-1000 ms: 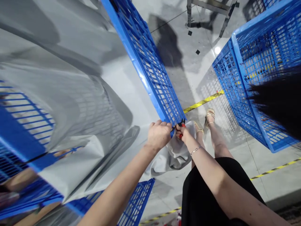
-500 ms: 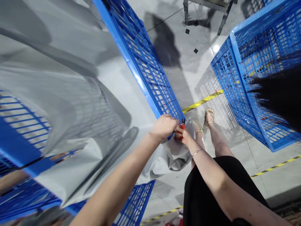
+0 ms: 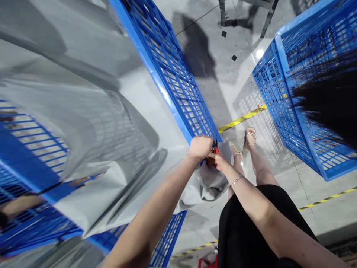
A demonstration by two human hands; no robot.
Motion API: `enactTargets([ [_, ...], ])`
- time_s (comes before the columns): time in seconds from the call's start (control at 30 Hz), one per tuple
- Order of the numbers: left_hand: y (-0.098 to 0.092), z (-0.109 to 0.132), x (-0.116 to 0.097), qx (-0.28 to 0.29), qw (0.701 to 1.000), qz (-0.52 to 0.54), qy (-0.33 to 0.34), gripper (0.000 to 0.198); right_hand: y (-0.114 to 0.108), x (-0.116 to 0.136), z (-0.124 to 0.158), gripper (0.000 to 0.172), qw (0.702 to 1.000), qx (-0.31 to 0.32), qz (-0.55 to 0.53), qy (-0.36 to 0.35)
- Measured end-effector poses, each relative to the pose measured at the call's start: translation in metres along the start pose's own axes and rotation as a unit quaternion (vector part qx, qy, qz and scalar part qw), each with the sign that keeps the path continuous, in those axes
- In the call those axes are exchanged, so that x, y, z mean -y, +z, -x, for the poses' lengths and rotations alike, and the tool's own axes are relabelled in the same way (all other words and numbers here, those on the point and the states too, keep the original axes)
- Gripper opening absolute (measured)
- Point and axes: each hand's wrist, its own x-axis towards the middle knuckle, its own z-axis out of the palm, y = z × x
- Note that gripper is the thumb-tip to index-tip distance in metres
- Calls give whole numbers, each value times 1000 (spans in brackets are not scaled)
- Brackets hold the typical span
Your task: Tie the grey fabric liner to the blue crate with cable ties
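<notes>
Pliers (image 3: 216,150) clamped in right hand (image 3: 218,161), near centre; left hand (image 3: 201,146) by crate (image 3: 167,98) corner, hold unclear; corner work likely calls for steadiness next.

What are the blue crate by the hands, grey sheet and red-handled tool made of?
Blue crate: apparently glossy moulded plastic, from its shiny rim and open lattice. Grey sheet: smooth satin vinyl or coated fabric, perhaps, from its broad, soft folds. Red-handled tool: probably plastic grips (bright red) and metal tips (slim, dark); finish unclear.
</notes>
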Motion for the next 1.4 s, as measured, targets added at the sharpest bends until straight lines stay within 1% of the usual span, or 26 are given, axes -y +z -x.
enactTargets([
  [0.03, 0, 0, 1, 3, 1000, 6, -5, 29, 1, 1, -1, 40, 1000, -8, -4, 4],
  [0.1, 1, 2, 4, -18, 1000, 9, 0, 31, 3, 4, -2, 39, 1000, 1, -15, 19],
  [0.2, 3, 8, 10, -59, 997, -9, 41, 26, 3, 10, 0, 31, 999, 31, -19, 40],
  [0.3, 9, 15, 12, -64, 997, -20, 50, 24, -1, 15, 2, 31, 998, 50, -16, 31],
  [0.4, 19, 21, 7, -103, 994, -16, 26, 26, -6, 19, 1, 38, 998, 59, 16, 20],
  [0.47, 30, 27, 1, -148, 989, -3, 2, 28, -9, 22, 1, 44, 997, 57, 42, 25],
  [0.57, 47, 40, -12, -216, 974, 48, -42, 29, -12, 27, 2, 51, 996, 50, 56, 47],
  [0.63, 56, 49, -20, -244, 963, 87, -72, 28, -15, 29, 3, 47, 996, 32, 67, 52],
  [0.7, 63, 54, -26, -258, 955, 111, -92, 27, -18, 29, 2, 38, 995, 19, 87, 48],
  [0.77, 66, 55, -27, -270, 950, 118, -99, 27, -21, 28, 1, 32, 994, 26, 102, 41],
  [0.87, 66, 52, -20, -284, 947, 122, -86, 24, -28, 25, -4, 32, 993, 54, 100, 16],
  [0.97, 64, 46, -11, -275, 952, 128, -40, 20, -35, 20, -9, 38, 993, 76, 85, -9],
  [1.03, 65, 43, -9, -272, 954, 121, -24, 20, -38, 19, -12, 39, 993, 82, 84, -18],
  [1.1, 69, 42, -10, -285, 951, 112, -36, 21, -39, 22, -12, 40, 991, 81, 97, -30],
  [1.17, 74, 42, -14, -305, 944, 110, -53, 22, -35, 28, -10, 40, 987, 78, 132, -56],
  [1.23, 81, 42, -16, -324, 937, 115, -60, 23, -29, 37, -7, 38, 974, 68, 194, -101],
  [1.33, 88, 43, -17, -341, 929, 126, -64, 24, -19, 45, -3, 36, 934, 38, 303, -188],
  [1.4, 90, 43, -15, -343, 927, 138, -60, 24, -14, 45, -2, 37, 907, 7, 345, -240],
])
